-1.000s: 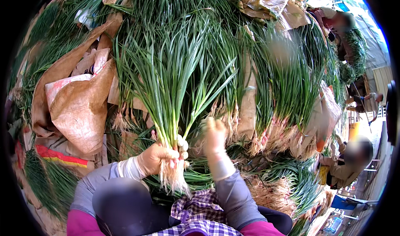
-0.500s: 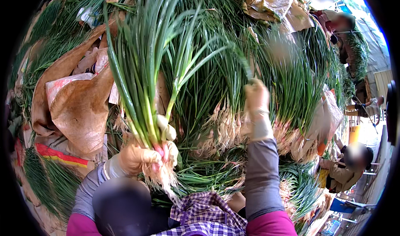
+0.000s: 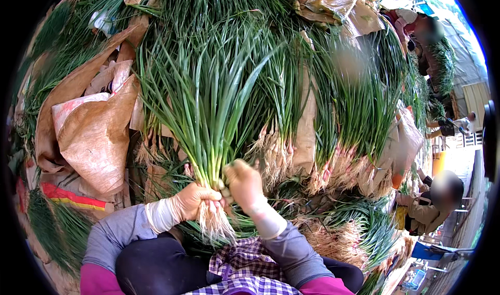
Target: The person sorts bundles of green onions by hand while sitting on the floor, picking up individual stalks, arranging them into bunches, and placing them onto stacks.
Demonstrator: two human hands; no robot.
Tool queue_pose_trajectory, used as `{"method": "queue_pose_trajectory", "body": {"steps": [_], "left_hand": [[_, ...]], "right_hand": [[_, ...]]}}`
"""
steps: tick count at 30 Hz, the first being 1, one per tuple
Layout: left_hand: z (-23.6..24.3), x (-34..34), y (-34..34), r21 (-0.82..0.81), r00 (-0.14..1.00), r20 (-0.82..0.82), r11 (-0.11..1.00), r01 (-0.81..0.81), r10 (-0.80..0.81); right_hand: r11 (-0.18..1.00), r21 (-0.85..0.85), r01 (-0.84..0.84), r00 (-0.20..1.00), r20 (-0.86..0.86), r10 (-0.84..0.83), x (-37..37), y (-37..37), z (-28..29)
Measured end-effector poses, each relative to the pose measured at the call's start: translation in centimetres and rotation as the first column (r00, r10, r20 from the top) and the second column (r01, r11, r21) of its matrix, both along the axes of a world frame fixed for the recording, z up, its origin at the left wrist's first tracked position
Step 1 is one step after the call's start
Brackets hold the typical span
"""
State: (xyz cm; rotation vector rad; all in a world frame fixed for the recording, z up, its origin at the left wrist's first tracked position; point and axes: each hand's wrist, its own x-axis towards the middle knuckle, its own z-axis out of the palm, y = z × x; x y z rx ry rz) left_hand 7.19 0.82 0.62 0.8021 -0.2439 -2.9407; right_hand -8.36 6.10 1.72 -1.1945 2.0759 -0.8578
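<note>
Largest item: a pile of green onions (image 3: 219,6), spread across the view from 10 o'clock round to 2 o'clock, leaves overlapping.

Next, the bunch (image 3: 211,144), just below centre of view. It stands near upright, leaves fanning toward 12 o'clock.

Sack (image 3: 96,144): brown, creased, folded over, at 9 o'clock, clear of the bunch.

Heap (image 3: 341,243): more onions at 4 to 5 o'clock, pale roots massed together.

Left hand (image 3: 191,200): at the bunch's 7 o'clock side, fingers wrapped tightly around the lower stems.

Right hand (image 3: 244,183): at the bunch's 4 o'clock side, fingers bent inward beside the stems; whether it pinches anything cannot be told.

Roots (image 3: 216,226): pale, stringy, hanging below the left hand toward 6 o'clock.
</note>
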Motion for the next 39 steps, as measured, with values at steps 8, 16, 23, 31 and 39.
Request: {"method": "queue_pose_trajectory", "body": {"steps": [8, 16, 23, 31, 39], "left_hand": [[-0.6, 0.5, -1.4, 0.044, 0.993, 0.072, 0.994, -0.098, 0.095], [2.3, 1.2, -2.3, -0.130, 0.974, -0.226, 0.991, -0.042, 0.012], [-0.1, -0.1, -1.0, -0.189, 0.984, -0.015, 0.967, 0.170, -0.176], [-0.8, -0.4, 0.4, -0.151, 0.973, 0.145, 0.968, 0.201, -0.180], [1.6, 3.2, -2.9, 0.183, 0.946, -0.320, 0.983, 0.006, 0.054]], "right_hand": [[0.956, 0.291, -0.044, 0.929, -0.341, 0.146, -11.6, -0.2, -0.6], [0.878, 0.023, 0.478, 0.538, 0.782, -0.314, -16.9, -2.8, 1.3], [0.999, 0.050, 0.020, 0.724, 0.688, -0.049, -3.9, 3.4, 0.3], [0.975, 0.220, -0.045, 0.952, 0.305, -0.025, -0.3, 2.9, 0.9], [0.667, 0.463, -0.583, 0.734, -0.051, 0.677, -5.9, 3.8, -1.6]]}}
